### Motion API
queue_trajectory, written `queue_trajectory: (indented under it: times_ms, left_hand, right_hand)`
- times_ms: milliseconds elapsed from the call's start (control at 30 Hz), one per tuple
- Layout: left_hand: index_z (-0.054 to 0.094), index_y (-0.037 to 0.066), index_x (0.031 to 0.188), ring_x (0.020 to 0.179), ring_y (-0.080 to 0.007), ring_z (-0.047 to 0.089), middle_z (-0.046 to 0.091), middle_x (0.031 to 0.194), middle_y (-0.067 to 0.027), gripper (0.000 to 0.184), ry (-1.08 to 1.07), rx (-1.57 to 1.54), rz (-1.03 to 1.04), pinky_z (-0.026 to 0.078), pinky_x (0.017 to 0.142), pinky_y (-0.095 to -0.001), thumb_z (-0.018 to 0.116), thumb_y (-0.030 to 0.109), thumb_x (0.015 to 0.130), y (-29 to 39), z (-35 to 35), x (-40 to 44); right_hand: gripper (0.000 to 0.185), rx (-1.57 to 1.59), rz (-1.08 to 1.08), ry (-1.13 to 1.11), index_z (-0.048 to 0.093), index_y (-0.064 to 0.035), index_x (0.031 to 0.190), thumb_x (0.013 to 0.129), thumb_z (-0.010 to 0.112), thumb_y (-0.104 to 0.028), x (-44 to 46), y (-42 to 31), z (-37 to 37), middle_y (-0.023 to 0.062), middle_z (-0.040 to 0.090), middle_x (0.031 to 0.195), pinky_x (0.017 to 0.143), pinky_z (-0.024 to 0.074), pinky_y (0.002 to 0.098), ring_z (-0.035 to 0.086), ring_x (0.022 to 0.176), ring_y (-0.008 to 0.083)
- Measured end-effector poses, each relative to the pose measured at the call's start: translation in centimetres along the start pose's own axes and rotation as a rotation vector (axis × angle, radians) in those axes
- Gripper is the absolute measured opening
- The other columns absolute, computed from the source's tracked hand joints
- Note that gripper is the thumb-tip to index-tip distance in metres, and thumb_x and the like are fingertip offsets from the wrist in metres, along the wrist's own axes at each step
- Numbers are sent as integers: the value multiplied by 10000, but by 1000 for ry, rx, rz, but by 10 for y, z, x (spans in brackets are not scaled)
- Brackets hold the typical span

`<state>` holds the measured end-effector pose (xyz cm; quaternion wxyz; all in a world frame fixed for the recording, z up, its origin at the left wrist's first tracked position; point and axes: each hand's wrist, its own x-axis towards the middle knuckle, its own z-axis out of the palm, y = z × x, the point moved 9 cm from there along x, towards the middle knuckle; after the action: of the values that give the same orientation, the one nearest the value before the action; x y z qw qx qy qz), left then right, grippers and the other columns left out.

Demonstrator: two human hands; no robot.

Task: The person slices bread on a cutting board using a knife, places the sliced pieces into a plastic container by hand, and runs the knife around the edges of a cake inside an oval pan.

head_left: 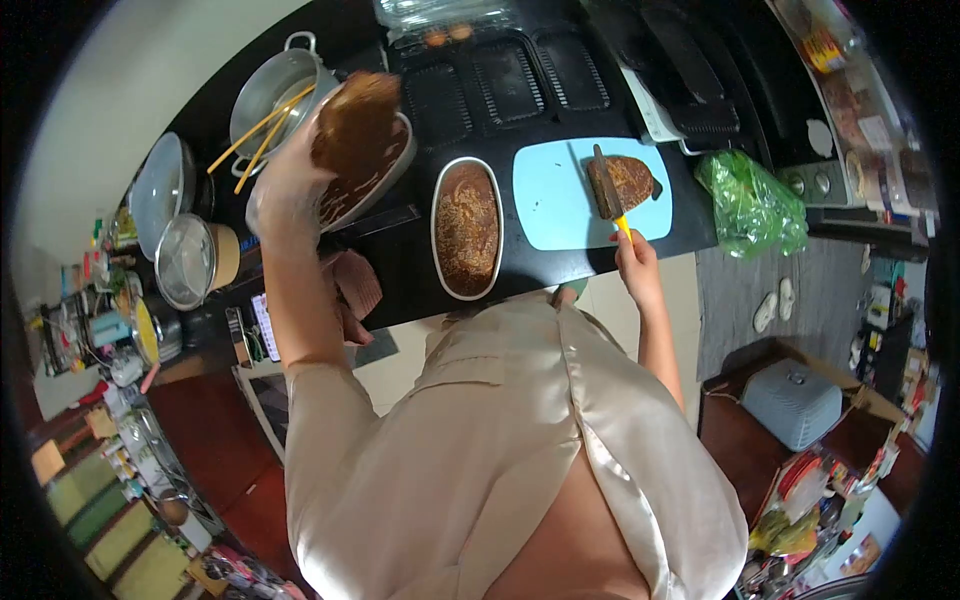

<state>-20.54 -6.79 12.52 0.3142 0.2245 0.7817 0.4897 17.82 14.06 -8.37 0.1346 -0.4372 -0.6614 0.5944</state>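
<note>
My left hand point(290, 185), blurred and seemingly in a clear plastic glove, holds a brown glazed food piece point(358, 115) above a white oval dish point(400, 160) with dark brown sauce inside. My right hand point(636, 262) grips the yellow handle of a knife point(606, 188), whose brown-smeared blade lies against a seeded brown piece point(632, 182) on the light blue cutting board point(555, 205). Between my hands stands a second white oval dish point(437, 235) holding a seed-covered brown piece point(468, 225).
Black plastic trays point(508, 80) sit behind the dishes. A metal pot point(262, 95) with wooden chopsticks point(262, 130) is at the back left, near a glass bowl point(185, 262). Right of the board lies a green plastic bag point(752, 205); a phone point(265, 325) is at the left.
</note>
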Motion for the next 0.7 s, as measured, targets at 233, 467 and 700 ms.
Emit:
queue_trajectory:
  times_ms: [233, 467, 700]
  left_hand:
    - [416, 146, 1421, 1211, -167, 540, 575, 1309, -43, 965, -659, -149, 372, 436, 1044, -309, 816, -97, 577, 48, 84, 64]
    - [431, 190, 1405, 1274, -185, 487, 535, 1347, -22, 1031, -899, -88, 359, 403, 1094, -366, 865, -53, 502, 100, 126, 29]
    - [465, 131, 1386, 1234, -150, 507, 570, 1305, -45, 885, -862, 185, 783, 355, 1099, -321, 824, -31, 594, 126, 122, 16]
  right_hand:
    - [296, -1, 20, 14, 604, -50, 916, 1016, 471, -295, 0, -14, 0, -65, 395, 572, 474, 279, 238, 350, 509, 38]
    - [300, -9, 15, 116, 603, -49, 922, 1017, 470, -300, -22, -19, -8, -70, 406, 588, 474, 277, 223, 356, 516, 29]
    - [291, 73, 75, 120, 603, -54, 941, 1018, 476, -305, -32, -8, -5, -78, 401, 587, 466, 271, 208, 347, 504, 21]
